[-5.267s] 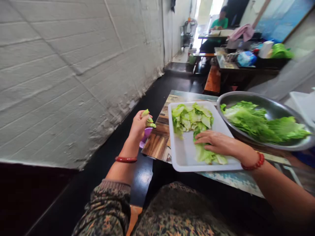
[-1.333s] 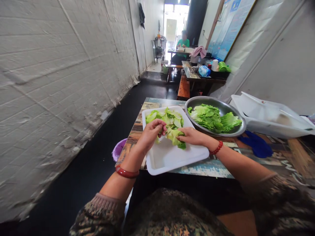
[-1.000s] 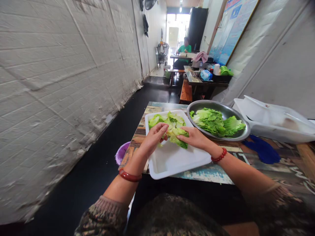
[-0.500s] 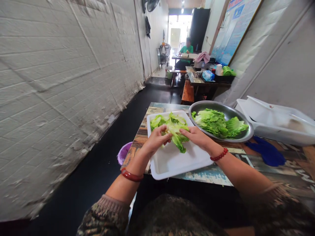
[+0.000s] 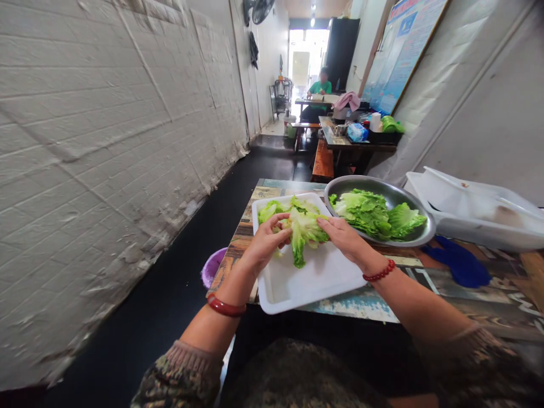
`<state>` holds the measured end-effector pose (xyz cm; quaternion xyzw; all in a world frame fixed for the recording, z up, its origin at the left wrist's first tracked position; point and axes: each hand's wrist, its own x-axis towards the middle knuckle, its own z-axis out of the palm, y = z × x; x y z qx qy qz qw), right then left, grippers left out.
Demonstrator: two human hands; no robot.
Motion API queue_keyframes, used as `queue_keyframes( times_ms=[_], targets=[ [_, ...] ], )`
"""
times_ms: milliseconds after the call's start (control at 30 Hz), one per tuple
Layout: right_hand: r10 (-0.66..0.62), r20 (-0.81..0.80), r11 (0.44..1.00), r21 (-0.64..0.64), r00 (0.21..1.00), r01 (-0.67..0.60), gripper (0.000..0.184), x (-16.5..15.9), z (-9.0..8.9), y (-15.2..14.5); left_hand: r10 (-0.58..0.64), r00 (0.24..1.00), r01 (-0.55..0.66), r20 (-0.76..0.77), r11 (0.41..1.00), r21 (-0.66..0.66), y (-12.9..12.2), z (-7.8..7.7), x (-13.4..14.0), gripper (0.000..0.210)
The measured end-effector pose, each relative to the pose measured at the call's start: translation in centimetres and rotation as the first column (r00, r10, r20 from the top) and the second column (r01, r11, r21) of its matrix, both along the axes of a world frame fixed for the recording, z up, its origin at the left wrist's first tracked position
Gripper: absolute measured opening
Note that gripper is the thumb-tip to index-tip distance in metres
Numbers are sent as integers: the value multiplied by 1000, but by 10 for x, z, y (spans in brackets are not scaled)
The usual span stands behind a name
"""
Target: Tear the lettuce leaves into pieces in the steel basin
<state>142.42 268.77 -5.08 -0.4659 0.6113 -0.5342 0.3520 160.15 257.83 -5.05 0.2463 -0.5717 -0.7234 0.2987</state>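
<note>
Steel basin (image 5: 402,198): loose lettuce leaves (image 5: 361,212).
White tray (image 5: 293,289): lettuce pieces (image 5: 270,211), far end.
Left hand (image 5: 267,242): nearly closed, pinching the held leaf (image 5: 302,231).
Right hand (image 5: 345,238): likewise, pinching its right side.
Held leaf: above the tray, now spread wider than moments ago; handling seems unfinished.

Crinkled green lettuce leaf (image 5: 301,231), tip down

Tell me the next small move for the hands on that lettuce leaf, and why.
Perhaps ease the left hand gently away to tear off the part of the leaf it grips: the right hand holds the other side, and the white tray lies beneath.
</note>
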Motion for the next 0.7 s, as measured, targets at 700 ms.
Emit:
queue_keyframes(
  times_ms=[700],
  targets=[
    [75,-136,997,-11,988,-77,35,18,-12,-5,114,985,-83,-126,970,227,-4,3,-2,35]
  ],
)
